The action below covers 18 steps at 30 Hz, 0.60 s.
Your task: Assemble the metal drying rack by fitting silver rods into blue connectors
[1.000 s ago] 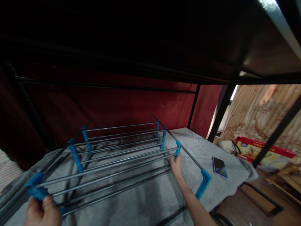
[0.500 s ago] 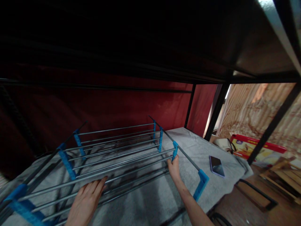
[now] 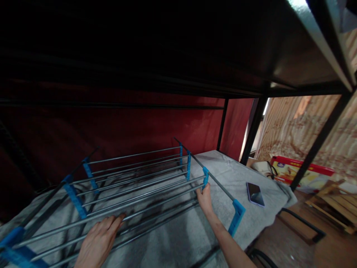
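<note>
A rack of thin grey metal tubes (image 3: 147,193), like a shoe rack, lies across a grey blanket with its long rods running left to right. Blue plastic connectors (image 3: 236,216) join the rods to the side poles. At the lower left my left hand (image 3: 99,240) is closed over a near rod, its fingertips partly hidden behind it. My right hand (image 3: 205,199) grips the right end of a rod, just beneath a blue connector (image 3: 205,175) on the right side pole.
Grey blanket (image 3: 220,163) covers the surface under the rack. A phone (image 3: 255,194) lies on it at the right. Low overhead hangs a dark panel (image 3: 167,48) on black metal posts (image 3: 252,130). Beyond the edge are a red and yellow box (image 3: 301,173) and a wooden stool-like piece (image 3: 334,208).
The view has shifted slightly, so the rack, phone and box appear a little further left. Both hands keep their places on the rack.
</note>
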Available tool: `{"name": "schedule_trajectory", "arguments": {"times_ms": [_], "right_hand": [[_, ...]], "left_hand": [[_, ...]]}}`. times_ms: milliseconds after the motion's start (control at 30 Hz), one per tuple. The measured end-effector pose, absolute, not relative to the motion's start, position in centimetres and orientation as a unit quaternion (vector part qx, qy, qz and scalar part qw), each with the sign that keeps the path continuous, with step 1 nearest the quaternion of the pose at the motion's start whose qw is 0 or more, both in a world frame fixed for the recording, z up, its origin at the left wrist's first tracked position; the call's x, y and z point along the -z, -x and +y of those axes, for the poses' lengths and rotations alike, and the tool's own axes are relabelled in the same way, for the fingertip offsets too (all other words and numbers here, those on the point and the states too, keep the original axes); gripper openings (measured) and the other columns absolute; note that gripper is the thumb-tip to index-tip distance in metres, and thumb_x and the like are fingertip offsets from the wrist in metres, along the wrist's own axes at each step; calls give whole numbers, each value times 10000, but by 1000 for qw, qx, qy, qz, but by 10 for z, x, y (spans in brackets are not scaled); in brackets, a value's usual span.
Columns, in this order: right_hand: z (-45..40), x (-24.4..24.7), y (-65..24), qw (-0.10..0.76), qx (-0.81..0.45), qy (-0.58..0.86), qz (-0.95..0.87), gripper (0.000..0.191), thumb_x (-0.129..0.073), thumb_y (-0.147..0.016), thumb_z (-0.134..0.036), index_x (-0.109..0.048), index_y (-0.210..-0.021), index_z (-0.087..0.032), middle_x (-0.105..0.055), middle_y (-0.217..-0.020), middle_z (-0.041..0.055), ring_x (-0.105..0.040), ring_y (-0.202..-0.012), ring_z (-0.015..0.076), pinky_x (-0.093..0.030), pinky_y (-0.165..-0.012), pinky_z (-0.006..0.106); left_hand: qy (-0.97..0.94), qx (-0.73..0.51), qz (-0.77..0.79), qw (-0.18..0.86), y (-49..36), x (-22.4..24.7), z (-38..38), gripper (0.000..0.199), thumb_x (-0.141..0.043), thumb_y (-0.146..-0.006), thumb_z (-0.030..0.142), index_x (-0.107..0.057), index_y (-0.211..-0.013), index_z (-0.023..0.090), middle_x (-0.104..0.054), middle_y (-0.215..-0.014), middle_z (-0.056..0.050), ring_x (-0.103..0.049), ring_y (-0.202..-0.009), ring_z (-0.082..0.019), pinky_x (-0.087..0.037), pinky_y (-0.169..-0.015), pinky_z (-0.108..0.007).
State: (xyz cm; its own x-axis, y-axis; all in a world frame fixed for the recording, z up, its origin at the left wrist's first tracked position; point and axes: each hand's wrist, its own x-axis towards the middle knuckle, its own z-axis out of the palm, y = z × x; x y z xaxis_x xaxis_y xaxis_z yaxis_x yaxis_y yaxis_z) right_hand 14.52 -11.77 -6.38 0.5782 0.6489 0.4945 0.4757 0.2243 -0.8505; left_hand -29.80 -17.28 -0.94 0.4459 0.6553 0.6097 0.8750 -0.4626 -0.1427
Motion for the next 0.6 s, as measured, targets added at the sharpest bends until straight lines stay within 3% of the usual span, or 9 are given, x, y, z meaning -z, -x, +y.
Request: {"name": "schedule_trajectory", "arguments": {"times_ms": [300, 600], "right_hand": [[-117, 61, -144, 651, -86, 614, -438, 291, -547, -823, -406, -525, -1066, -248, -617, -960, 31, -597, -828, 209, -526, -799, 357], [-121, 56, -142, 636, -82, 634, -433, 229, -549, -789, -378, -496, -975, -254, -620, -869, 25, -622, -815, 228, -539, -770, 373]], "left_hand": [[830, 247, -434, 251, 304, 9, -167, 394, -386, -1004, 287, -756, -1133, 251, -795, -978, -68, -740, -887, -232, -541, -811, -341], [840, 201, -463, 198, 304, 5, -165, 415, -360, -998, 252, -764, -1093, 235, -812, -1009, -78, -772, -902, -225, -580, -826, -327]]}}
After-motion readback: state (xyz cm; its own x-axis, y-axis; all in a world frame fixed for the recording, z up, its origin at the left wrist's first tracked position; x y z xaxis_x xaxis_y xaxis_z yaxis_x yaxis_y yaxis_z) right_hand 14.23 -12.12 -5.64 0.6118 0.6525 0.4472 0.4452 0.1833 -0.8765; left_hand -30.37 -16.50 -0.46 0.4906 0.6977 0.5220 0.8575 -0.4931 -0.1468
